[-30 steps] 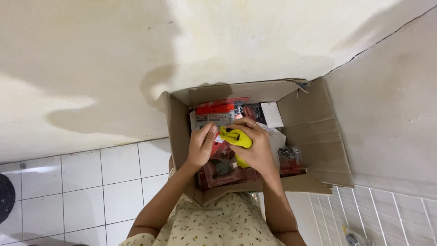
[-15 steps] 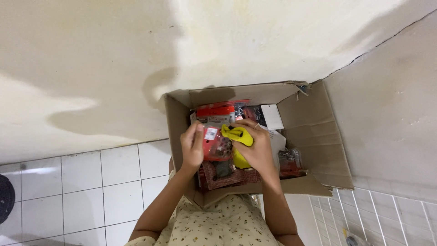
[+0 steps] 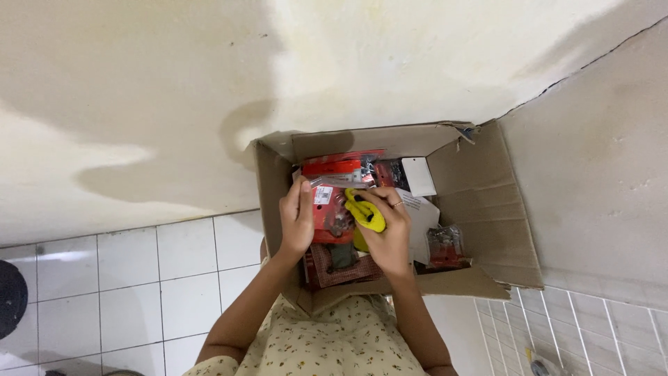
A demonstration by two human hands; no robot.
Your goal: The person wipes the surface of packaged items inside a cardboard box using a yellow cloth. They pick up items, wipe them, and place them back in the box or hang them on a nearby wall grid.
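An open cardboard box (image 3: 480, 202) stands against a cream wall, full of red blister packs and white cards. My left hand (image 3: 298, 223) grips the left edge of a red blister pack (image 3: 331, 209) inside the box. My right hand (image 3: 390, 233) holds a yellow tool with a black tip (image 3: 364, 210) over the packs. A ring is on one finger of my right hand. Both forearms reach into the box from below, over my floral garment.
A white card (image 3: 419, 177) and a white paper sheet (image 3: 426, 216) lie in the box's right half, with a small clear pack of red parts (image 3: 445, 247). White floor tiles (image 3: 139, 278) lie to the left. A dark round object (image 3: 10, 299) sits at the far left edge.
My left hand has slid from the centre of the packs to the left and taken the red pack's edge. The right hand with the yellow tool has barely moved.
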